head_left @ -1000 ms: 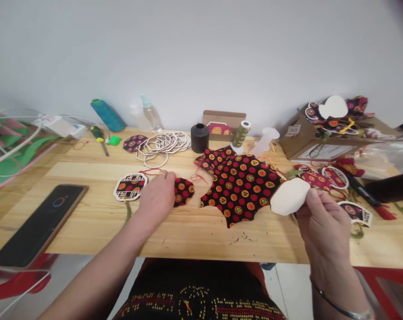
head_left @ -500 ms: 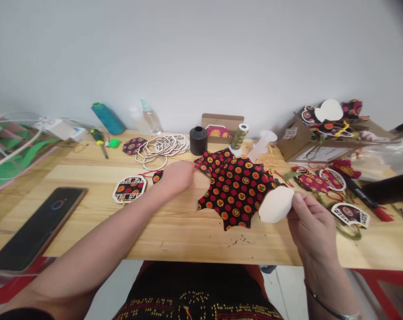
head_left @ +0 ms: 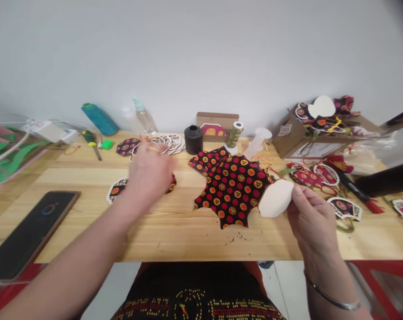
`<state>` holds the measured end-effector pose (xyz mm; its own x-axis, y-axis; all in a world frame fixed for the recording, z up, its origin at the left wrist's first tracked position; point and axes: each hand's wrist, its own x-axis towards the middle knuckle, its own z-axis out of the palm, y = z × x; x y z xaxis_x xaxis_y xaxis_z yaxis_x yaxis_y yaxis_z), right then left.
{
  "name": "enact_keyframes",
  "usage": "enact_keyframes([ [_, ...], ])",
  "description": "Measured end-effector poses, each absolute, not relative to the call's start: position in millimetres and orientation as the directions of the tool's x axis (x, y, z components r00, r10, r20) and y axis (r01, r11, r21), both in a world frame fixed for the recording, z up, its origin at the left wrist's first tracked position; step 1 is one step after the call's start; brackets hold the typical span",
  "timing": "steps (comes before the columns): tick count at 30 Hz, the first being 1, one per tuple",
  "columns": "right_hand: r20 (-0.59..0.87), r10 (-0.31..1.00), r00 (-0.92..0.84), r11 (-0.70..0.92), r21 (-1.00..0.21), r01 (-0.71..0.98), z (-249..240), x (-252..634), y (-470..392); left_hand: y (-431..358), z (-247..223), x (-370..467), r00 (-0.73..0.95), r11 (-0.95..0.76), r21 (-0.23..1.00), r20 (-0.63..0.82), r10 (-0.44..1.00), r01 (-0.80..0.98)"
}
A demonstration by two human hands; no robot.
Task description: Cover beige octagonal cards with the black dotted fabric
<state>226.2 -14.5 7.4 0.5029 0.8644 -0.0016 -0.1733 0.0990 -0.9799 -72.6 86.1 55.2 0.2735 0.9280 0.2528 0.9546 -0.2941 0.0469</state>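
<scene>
A cream octagonal flat piece (head_left: 275, 198) is pinched between the thumb and fingers of my right hand (head_left: 313, 220), just above the table. Beside it lies a black patterned fabric (head_left: 234, 186) with red and yellow flower dots and scalloped cut edges; the piece overlaps its right edge. My left hand (head_left: 151, 171), smeared by motion, is over the table at the left, near a stack of cut-out lattice frames (head_left: 174, 144). What its fingers hold, if anything, I cannot make out. Partly behind that wrist sits an octagonal fabric-and-lattice ornament (head_left: 116, 190).
A black thread cone (head_left: 193, 140) and an olive thread spool (head_left: 235, 135) stand behind the fabric. A phone (head_left: 33, 233) lies at left, near a screwdriver (head_left: 92, 143) and a teal thread cone (head_left: 99, 119). A cardboard box (head_left: 289, 142) of ornaments stands back right.
My left hand has left the fabric's upper left edge and moved left toward the lattice frames. My right hand keeps hold of the cream piece. The view has shifted slightly.
</scene>
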Motion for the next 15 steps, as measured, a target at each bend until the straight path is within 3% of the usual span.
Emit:
enact_keyframes([
  [2,0.022,0.865,0.502,0.119,-0.979,-0.164,11.1,226.4,-12.9,63.4,36.9,-54.1,0.524,-0.535,0.157,0.109,0.845,0.830],
  [4,0.035,0.868,0.495,0.131,-0.978,-0.161,12.3,227.0,-11.9,45.4,18.6,-41.7,0.659,-0.649,0.255,0.056,0.750,0.717],
  [11,0.021,0.860,0.509,0.072,-0.994,-0.082,7.8,239.5,-16.0,28.8,-4.5,-45.8,0.696,-0.692,0.090,-0.019,0.718,0.716],
  [13,-0.017,0.889,0.458,-0.037,-0.999,0.033,8.9,247.3,-18.7,27.0,6.2,-56.2,0.697,-0.689,0.106,-0.087,0.712,0.717],
  [15,-0.028,0.901,0.433,-0.158,-0.951,0.267,10.9,255.1,-20.7,23.5,21.4,-67.5,0.727,-0.698,0.203,-0.199,0.657,0.687],
])
